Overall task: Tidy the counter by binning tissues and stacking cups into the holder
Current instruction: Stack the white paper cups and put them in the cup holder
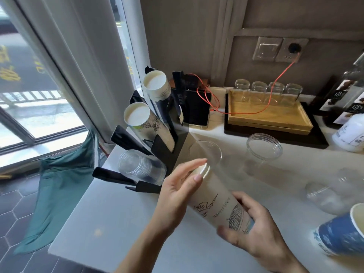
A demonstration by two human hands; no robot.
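Both hands grip a smooth white paper cup stack (218, 201) tilted above the matte counter (110, 223): left hand (177, 190) curled near its rolled rim, right hand (254, 231) wrapped round its printed base. Left stands the black tiered holder (163, 154); right, ribbed clear plastic cups (264, 146).

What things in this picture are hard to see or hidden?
From the head view:
- Stack of white paper cups: its base is covered by the right hand, so the cup count is unclear.
- Blue paper cup: cut off by the right edge.
- Clear cups at right: blurred, number uncertain.
- Bottle labels: too small to read.
- Left hand hides part of the stack's rim.
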